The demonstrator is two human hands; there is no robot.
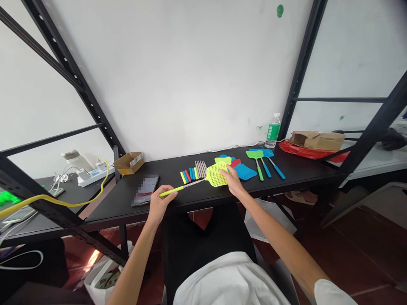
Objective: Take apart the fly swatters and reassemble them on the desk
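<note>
Swatter [213, 174] stretched between the grips: left hand [161, 199] closed round its handle [171, 192], right hand [234, 182] pinching its head's far edge. Assembly seemed underway; next called for steady, straight pressure.

On table [106, 213], left to right: phone [146, 190] with box [126, 170] behind, handles [191, 173], rods [201, 169], heads [245, 171], three swatters [267, 170]. In left hand [162, 200] and right hand [234, 182]: another swatter [217, 176]. Behind the three, bottle [272, 132]; right of that, carton [318, 140] on bag [288, 149].
</note>
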